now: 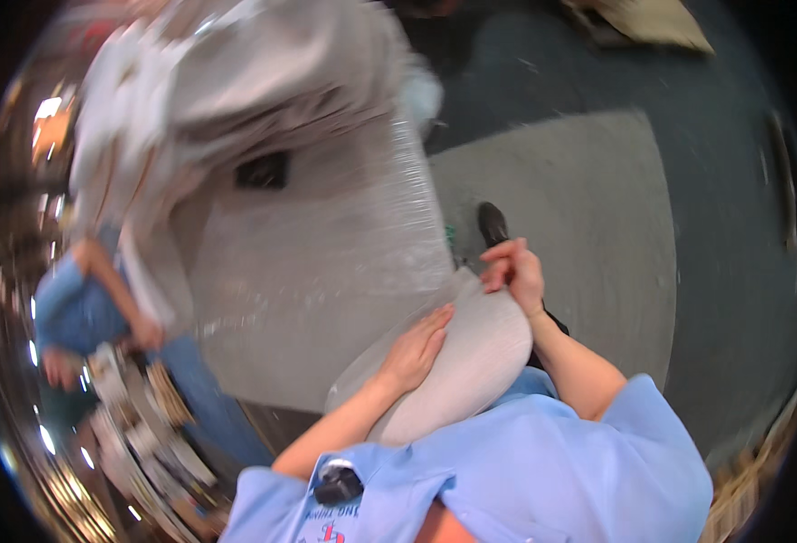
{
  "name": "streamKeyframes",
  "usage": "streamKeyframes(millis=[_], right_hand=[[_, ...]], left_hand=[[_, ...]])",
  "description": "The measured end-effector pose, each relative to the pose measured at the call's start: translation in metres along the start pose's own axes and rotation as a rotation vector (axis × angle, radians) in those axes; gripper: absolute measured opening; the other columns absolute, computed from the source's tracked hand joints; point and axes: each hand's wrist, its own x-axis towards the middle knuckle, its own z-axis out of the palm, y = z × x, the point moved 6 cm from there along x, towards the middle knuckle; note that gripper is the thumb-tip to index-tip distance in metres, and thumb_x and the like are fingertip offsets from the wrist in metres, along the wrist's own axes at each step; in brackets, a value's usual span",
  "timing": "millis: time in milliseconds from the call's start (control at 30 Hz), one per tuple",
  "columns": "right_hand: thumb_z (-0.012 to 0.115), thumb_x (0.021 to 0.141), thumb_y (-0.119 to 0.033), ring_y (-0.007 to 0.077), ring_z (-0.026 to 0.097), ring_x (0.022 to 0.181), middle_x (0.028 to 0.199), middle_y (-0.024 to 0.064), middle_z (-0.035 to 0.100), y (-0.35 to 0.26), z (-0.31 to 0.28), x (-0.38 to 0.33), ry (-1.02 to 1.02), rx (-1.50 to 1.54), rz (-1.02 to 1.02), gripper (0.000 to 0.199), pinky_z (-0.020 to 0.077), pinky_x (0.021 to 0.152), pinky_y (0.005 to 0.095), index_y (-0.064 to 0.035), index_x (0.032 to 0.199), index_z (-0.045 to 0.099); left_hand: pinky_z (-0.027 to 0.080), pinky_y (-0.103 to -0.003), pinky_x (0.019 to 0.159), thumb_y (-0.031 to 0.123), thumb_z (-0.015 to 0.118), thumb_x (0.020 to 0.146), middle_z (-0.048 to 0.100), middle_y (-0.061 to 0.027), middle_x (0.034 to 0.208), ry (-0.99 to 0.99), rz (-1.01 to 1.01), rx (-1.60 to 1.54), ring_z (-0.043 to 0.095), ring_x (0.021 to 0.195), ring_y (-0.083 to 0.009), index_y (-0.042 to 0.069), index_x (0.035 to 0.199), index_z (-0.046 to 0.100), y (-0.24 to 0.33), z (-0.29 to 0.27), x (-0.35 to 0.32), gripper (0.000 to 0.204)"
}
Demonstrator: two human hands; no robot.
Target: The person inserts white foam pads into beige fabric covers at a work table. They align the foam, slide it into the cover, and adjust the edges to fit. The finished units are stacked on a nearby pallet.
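Note:
A rounded, pale grey fabric cushion (480,353) rests against my body, its narrow end pointing away from me. My left hand (417,349) lies flat on it with the fingers stretched out. At the cushion's far right edge my right hand (515,272) is bent, its fingers curled and the thumb side against the fabric. Exactly what its fingertips pinch is too blurred to make out. Just left of the cushion stands a wide grey surface (326,244) with clear plastic film over its right edge.
A heap of pale fabric (272,72) covers the far end of the wide surface, near a small black patch (263,170). Another person in blue (82,299) works at the left. A dark shoe (492,223) stands on the floor beyond my right hand. Brown cardboard (661,23) lies at the far right.

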Motion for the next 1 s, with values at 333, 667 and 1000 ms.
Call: streamKeyframes(millis=[333,667,1000], right_hand=[[0.057,0.111,-0.026,0.0145,0.067,0.072,0.080,0.0060,0.069,-0.030,0.032,0.027,-0.446,-0.490,0.206,0.031,0.0574,0.074,0.0316,0.0016,0.119,0.071],[0.085,0.087,-0.035,0.0395,0.066,0.119,0.136,0.0171,0.066,-0.080,0.223,-0.186,-1.668,-1.371,-0.260,0.070,0.0535,0.103,0.0487,-0.0075,0.146,0.060],[0.090,0.079,-0.035,0.0436,0.068,0.117,0.139,0.0223,0.060,-0.009,0.251,-0.257,-1.998,-1.715,-0.681,0.110,0.0558,0.098,0.0526,-0.0083,0.166,0.029]], left_hand=[[0.047,-0.044,0.114,0.032,0.053,0.109,0.066,-0.0188,0.144,0.052,-0.352,0.087,0.060,0.135,-0.0376,0.002,0.135,0.068,0.001,-0.049,-0.071,0.042],[0.052,-0.037,0.104,0.027,0.056,0.108,0.074,-0.0147,0.133,1.176,-0.899,-0.493,0.070,0.122,-0.0279,0.003,0.130,0.073,-0.143,0.052,-0.387,0.037],[0.056,-0.038,0.098,0.019,0.051,0.109,0.072,-0.0114,0.129,1.019,-0.434,-1.535,0.071,0.112,-0.0222,0.005,0.151,0.056,-0.087,0.141,-0.213,0.045]])
